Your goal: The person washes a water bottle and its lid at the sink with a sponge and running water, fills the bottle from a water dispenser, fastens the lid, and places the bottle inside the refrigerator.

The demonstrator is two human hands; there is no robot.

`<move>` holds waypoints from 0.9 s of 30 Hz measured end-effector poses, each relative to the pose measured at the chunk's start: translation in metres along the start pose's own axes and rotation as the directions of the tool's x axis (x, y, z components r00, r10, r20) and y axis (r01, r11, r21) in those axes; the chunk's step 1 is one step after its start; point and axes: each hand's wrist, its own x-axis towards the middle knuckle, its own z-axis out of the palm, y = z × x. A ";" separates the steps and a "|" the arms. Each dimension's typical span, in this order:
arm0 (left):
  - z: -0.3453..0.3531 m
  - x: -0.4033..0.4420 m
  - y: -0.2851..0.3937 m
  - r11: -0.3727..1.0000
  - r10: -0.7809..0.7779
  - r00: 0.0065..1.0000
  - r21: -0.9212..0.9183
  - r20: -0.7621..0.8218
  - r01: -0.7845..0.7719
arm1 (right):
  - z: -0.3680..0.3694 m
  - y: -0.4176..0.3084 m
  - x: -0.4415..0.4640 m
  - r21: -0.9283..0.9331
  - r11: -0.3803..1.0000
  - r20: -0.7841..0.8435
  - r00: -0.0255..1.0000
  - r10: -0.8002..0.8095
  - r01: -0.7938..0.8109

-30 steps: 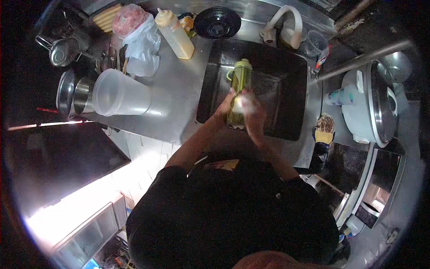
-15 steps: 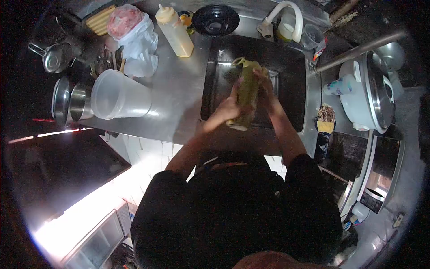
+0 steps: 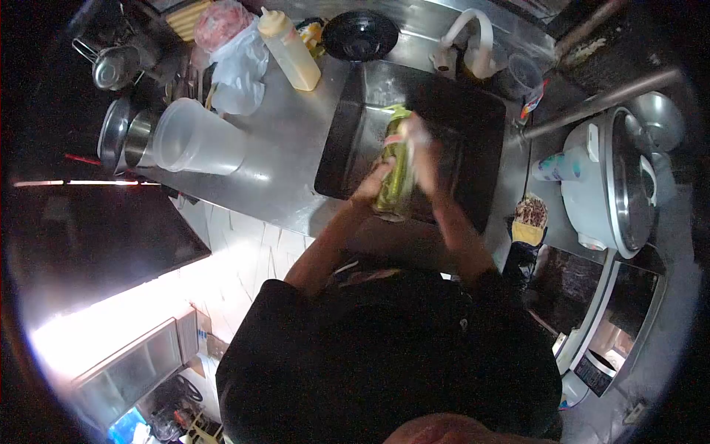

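Observation:
A green bottle [image 3: 397,174] with a light green cap stands slightly tilted over the dark sink basin [image 3: 473,177]. My left hand [image 3: 374,180] is wrapped round its lower left side. On its upper right side is my right hand [image 3: 424,159], blurred by motion, with the fingers closed round something whitish and pink, too smeared to name, against the bottle. The white curved faucet [image 3: 484,33] rises behind the basin, apart from both hands.
On the steel counter to the left are a translucent tub [image 3: 203,138], a squeeze bottle [image 3: 292,55] and a plastic bag [image 3: 240,70]. A black bowl [image 3: 360,35] sits behind the sink. A white cooker [image 3: 599,181] and a brush [image 3: 530,220] are at right.
The bottle was tipped and blurred half a second ago; now it is more upright and a little further left. Whitish material shows again at my right hand. The camera view has shifted slightly.

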 end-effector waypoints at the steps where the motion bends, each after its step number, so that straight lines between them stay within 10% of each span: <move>1: 0.008 -0.001 -0.004 0.996 -0.026 0.998 0.080 -0.050 0.030 | -0.005 -0.006 0.012 0.103 0.994 -0.014 1.000 -0.022 0.023; 5: 0.018 0.002 0.011 0.888 0.214 0.974 0.432 -0.080 -0.159 | -0.002 0.031 0.000 -0.024 0.955 0.079 0.953 -0.293 0.296; 7: 0.005 0.005 0.015 0.866 0.187 0.982 0.474 -0.015 -0.158 | 0.014 0.068 0.000 0.534 0.760 -0.043 0.909 -0.414 0.371; 8: 0.013 -0.001 0.018 0.782 0.210 0.976 0.591 0.051 -0.199 | -0.003 0.070 0.013 0.401 0.852 -0.005 0.931 -0.364 0.335; 11: 0.088 -0.032 0.049 0.320 0.043 0.967 0.920 -0.252 0.226 | -0.032 0.008 0.017 0.376 0.926 0.063 0.995 -0.075 0.046; 15: 0.047 -0.004 0.019 0.655 0.376 0.927 0.708 -0.003 -0.263 | -0.038 0.013 0.028 0.425 0.882 0.043 0.969 -0.243 0.202; 17: 0.035 0.005 0.012 0.943 0.111 0.988 0.326 -0.111 -0.069 | -0.026 -0.006 0.021 0.468 0.881 0.144 0.976 -0.161 0.076; 20: 0.031 0.012 0.023 0.996 -0.064 0.979 -0.069 -0.193 0.052 | -0.009 0.062 0.015 0.297 0.942 0.061 0.982 -0.181 0.155; 22: 0.009 0.010 0.037 0.988 -0.069 0.994 -0.133 0.090 0.080 | -0.004 0.086 0.007 0.431 0.896 0.211 0.954 -0.213 0.105; 24: 0.005 0.019 0.023 1.000 -0.007 0.999 -0.018 -0.036 0.006 | -0.004 0.097 0.023 0.607 0.794 0.435 0.847 -0.305 -0.026; 26: -0.001 0.026 0.000 0.965 0.068 0.991 0.260 -0.119 -0.035 | -0.009 0.023 0.028 -0.284 0.816 -0.019 0.848 -0.530 0.504; 27: 0.036 0.012 0.005 0.992 0.071 0.969 0.118 -0.235 -0.044 | -0.010 0.017 0.049 -0.155 0.848 -0.048 0.853 -0.519 0.507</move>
